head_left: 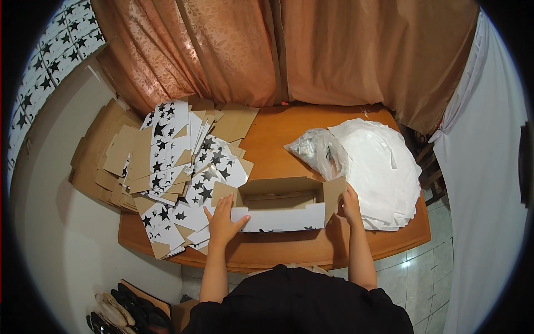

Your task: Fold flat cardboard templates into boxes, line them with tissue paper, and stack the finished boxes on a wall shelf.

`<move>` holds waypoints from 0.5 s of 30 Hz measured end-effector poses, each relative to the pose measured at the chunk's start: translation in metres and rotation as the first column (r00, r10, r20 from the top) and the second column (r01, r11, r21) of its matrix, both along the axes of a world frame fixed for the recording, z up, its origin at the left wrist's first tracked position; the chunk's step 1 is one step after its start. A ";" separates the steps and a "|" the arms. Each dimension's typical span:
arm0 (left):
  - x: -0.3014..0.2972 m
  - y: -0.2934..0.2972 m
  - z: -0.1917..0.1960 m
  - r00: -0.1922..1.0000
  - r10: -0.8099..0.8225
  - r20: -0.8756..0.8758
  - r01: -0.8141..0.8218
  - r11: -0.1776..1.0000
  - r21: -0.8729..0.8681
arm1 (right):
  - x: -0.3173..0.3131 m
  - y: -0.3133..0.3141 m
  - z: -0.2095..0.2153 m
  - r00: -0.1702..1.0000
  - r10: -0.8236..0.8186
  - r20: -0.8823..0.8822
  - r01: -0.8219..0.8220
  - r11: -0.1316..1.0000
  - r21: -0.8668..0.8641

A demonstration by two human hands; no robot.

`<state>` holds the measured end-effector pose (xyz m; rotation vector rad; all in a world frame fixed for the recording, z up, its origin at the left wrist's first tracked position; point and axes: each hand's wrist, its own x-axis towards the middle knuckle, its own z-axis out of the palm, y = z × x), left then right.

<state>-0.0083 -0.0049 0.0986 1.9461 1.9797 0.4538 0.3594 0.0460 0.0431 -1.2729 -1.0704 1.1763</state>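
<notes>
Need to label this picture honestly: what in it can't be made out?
All in the head view:
Plastic bag: its contents, blurred by crumpled, shiny film.
Open box: inner face of its front wall, turned from the camera.
Right hand: exact hold on the flap, partly hidden by the hand itself.
White sheets: the lower ones, covered by those on top.
Dark object: what it is, cut off by the black lens rim.

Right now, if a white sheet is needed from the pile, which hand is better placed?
Probably the right hand: it touches the open box at the end beside the white pile, while the left hand is at the opposite end, near the star-printed cardboard.
</notes>
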 end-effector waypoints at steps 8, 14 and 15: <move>0.009 0.005 -0.032 0.980 0.177 -0.091 -0.180 0.983 -0.030 | -0.010 -0.015 -0.005 0.984 -0.143 -0.109 0.151 0.986 0.067; 0.016 0.000 -0.046 0.984 0.145 -0.099 -0.145 0.989 0.014 | -0.012 -0.023 -0.005 0.944 -0.051 -0.327 0.044 0.999 -0.030; 0.018 0.000 -0.050 0.987 0.133 -0.095 -0.130 0.991 0.037 | -0.015 -0.024 -0.004 0.937 -0.058 -0.344 0.051 0.998 -0.029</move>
